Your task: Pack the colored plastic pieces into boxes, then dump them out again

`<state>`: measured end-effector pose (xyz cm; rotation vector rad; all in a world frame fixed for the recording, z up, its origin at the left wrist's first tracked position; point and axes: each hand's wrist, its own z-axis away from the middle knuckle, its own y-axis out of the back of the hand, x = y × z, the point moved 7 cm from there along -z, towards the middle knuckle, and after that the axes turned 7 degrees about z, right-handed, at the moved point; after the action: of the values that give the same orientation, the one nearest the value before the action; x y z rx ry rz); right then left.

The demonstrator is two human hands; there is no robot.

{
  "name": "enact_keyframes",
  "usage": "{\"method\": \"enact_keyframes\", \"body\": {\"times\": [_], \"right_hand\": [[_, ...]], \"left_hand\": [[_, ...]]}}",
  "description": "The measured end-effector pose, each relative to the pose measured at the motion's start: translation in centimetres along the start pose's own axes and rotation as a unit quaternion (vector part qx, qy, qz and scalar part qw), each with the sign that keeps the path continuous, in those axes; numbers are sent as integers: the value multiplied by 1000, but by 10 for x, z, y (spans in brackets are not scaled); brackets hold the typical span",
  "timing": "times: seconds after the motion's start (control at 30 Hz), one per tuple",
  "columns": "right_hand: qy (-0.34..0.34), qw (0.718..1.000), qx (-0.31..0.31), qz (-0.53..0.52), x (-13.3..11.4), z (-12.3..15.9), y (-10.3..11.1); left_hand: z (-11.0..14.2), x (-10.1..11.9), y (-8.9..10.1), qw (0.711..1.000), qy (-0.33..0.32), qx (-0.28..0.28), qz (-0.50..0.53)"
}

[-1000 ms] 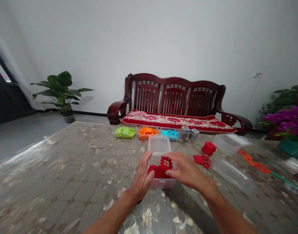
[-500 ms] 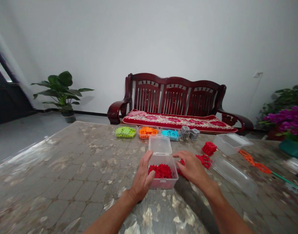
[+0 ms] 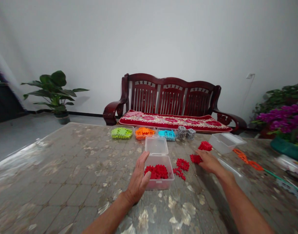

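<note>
A clear plastic box (image 3: 161, 185) with its lid (image 3: 156, 145) folded back stands on the table and holds several red interlocking pieces (image 3: 156, 171). My left hand (image 3: 138, 179) rests flat against the box's left wall, fingers stretched out. More red pieces (image 3: 182, 164) lie loose just right of the box. My right hand (image 3: 208, 161) reaches out to the right and lies over another red piece (image 3: 195, 158); its fingertips are on it, and whether they grip it I cannot see. A red cluster (image 3: 204, 146) sits farther back.
Small tubs of green (image 3: 121, 133), orange (image 3: 144, 132) and blue pieces (image 3: 167, 134) line the table's far edge, beside two grey cubes (image 3: 186, 133). An empty clear box (image 3: 224, 143) and orange strips (image 3: 246, 160) lie at the right. A wooden bench (image 3: 172, 104) stands behind the table.
My right hand left the box, where it had set red pieces, and moved right to the loose red pieces. The left hand stayed on the box. The view shifted slightly right.
</note>
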<state>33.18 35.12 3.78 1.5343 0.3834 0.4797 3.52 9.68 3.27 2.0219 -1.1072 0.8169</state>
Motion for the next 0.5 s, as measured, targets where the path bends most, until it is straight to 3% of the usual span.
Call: {"method": "enact_keyframes", "body": {"times": [0.13,0.27,0.4,0.5], "right_hand": [[24,999,-28,5,-7,-9,-7],[34,999,-14,-12,-15,-10,-10],[29,998,41,-45,-33,3,8],[51,990,39,-124,-62,22,21]], "left_hand": [[1,-1,0,1000,2,3,2],[2,-3,-2,1000,-1,1,-1],[0,-2,-1,1000,-5,3,-2],[0,-2,-1,1000,-7,3,-2]]}}
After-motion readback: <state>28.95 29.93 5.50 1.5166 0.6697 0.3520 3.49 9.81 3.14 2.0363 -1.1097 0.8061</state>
